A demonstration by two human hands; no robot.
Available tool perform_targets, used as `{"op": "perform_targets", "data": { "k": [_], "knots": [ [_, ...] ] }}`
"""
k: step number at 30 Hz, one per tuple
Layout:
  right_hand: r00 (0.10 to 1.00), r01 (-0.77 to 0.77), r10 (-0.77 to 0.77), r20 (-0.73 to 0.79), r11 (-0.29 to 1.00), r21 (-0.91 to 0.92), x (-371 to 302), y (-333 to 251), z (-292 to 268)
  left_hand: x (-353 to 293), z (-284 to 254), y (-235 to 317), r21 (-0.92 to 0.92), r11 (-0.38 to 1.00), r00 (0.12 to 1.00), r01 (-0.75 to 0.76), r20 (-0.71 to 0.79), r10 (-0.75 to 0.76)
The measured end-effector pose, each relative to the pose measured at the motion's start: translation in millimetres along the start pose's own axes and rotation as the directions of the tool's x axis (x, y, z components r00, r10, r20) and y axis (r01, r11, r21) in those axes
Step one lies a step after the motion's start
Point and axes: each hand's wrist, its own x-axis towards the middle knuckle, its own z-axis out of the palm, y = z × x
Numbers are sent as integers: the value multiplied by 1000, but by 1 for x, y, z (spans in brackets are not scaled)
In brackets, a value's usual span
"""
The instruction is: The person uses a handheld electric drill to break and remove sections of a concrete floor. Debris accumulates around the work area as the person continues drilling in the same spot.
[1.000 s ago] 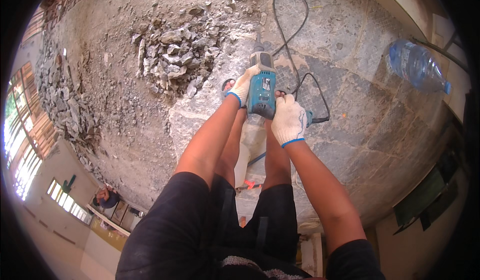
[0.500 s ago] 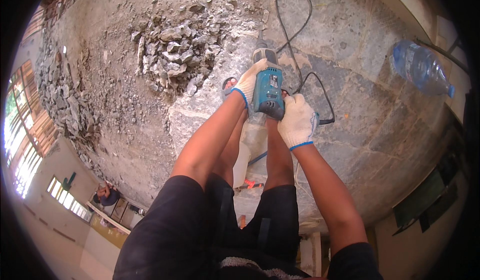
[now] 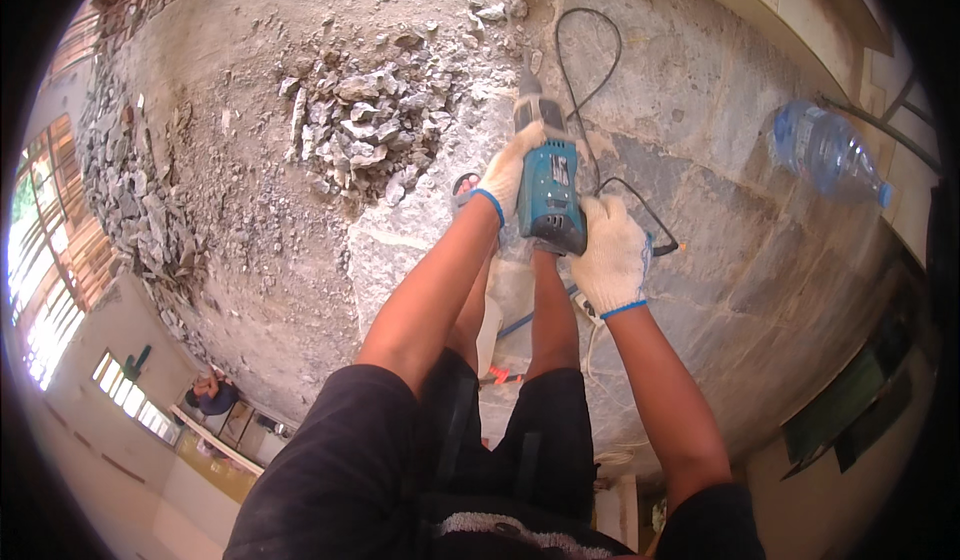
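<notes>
A teal and black demolition hammer (image 3: 550, 192) is in both my hands, its nose directed away from me at the edge of the broken floor. My left hand (image 3: 510, 172), in a white knitted glove with a blue cuff, is closed around its front part from the left side. At its rear right my right hand (image 3: 612, 252), gloved the same way, grips the handle; the glove hides most of that handle. From there a black power cord (image 3: 655, 215) loops out over the stone floor. Dust or blur makes the bit's tip hard to make out.
A heap of broken stone (image 3: 365, 125) lies left of the tool, with more rubble (image 3: 140, 215) farther left. Cracked floor slabs (image 3: 700, 310) extend to the right, where a big clear plastic bottle (image 3: 830, 155) lies. My sandalled foot (image 3: 465, 188) is close by. A person (image 3: 212, 395) sits far left.
The hammer and both hands appear slightly lower and to the right, while the whole view has shifted too. Both hands keep their hold.
</notes>
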Motion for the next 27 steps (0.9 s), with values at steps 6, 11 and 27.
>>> {"op": "perform_targets", "data": {
  "k": [6, 11, 27],
  "knots": [
    [974, -16, 31, 225, 998, -67, -11, -3, 3, -3, -42, -57, -345, 912, 970, 223, -11, -241],
    [968, 1, 23, 251, 996, -94, -15, -5, 23, 0, -70, -67, -405, 889, 972, 212, -6, -234],
    [959, 13, 44, 280, 980, -200, 32, -28, 11, 23, -66, -31, -217, 969, 987, 114, -90, -136]
  ]
}}
